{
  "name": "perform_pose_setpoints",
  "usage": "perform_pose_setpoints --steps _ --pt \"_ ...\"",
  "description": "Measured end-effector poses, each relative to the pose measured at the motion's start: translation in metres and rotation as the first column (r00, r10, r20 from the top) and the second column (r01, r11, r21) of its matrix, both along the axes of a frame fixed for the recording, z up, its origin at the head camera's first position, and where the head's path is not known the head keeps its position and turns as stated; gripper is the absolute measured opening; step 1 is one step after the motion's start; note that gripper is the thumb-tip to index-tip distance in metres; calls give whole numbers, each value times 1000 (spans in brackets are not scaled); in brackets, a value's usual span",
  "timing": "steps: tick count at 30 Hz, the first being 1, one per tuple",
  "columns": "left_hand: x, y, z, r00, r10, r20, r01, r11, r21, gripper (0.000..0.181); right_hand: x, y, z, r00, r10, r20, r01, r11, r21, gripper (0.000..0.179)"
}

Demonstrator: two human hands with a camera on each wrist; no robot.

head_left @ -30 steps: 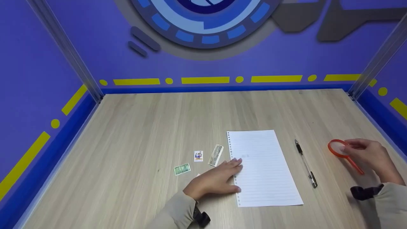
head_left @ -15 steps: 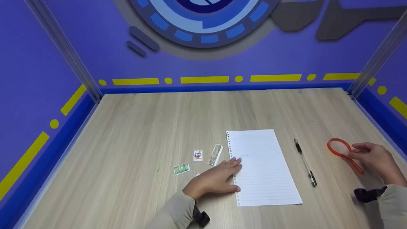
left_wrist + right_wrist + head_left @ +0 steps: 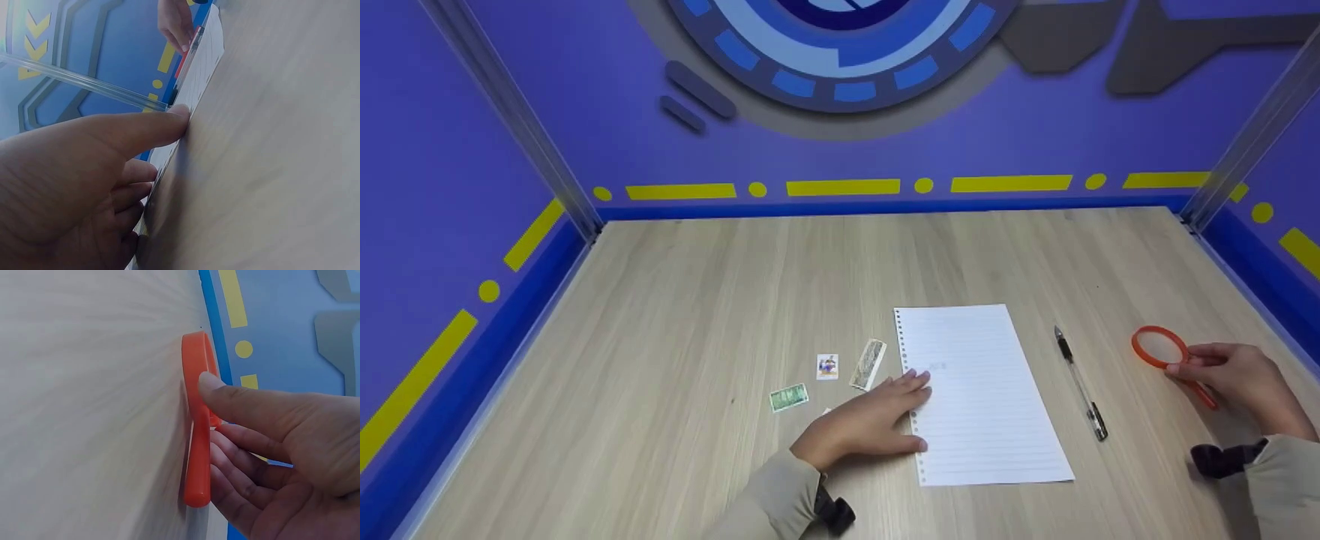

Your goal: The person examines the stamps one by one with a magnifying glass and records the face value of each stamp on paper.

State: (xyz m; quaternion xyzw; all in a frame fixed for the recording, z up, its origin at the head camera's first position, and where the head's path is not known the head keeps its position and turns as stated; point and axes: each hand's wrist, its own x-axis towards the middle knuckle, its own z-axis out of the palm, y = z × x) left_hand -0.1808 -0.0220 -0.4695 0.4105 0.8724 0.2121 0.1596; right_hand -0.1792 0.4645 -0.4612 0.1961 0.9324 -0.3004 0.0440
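Note:
My left hand lies with extended fingers over the punched left edge of a lined sheet of paper. Thumb and fingertips rest on the paper's margin; the left wrist view shows the thumb right at that edge. At the right, my right hand pinches an orange-red magnifying glass where its round frame meets the handle. In the right wrist view the magnifying glass is close over the table, its thumb-side rim under the thumb and the other fingers behind it.
A clear pen with black grip lies between the paper and the magnifying glass. Left of the paper are a green stamp, a small picture stamp and a long grey stamp. Purple-blue panels wall the table.
The right thumb and fingers have shifted from over the lens down to the frame's lower right, by the handle. The left hand and the paper have kept their places.

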Motion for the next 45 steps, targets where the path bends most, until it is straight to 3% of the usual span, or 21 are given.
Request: perform_pose_setpoints --steps 20,33,45 --pt "2 1 0 1000 -8 9 8 1000 17 70 1 -5 -2 1000 -23 -12 22 1000 -22 46" --pt "2 1 0 1000 -8 2 8 999 38 68 1 -5 -2 1000 -22 15 23 997 -67 36" --pt "0 -3 18 998 20 -58 -16 997 74 59 0 -2 -5 1000 -9 5 9 996 -85 38"
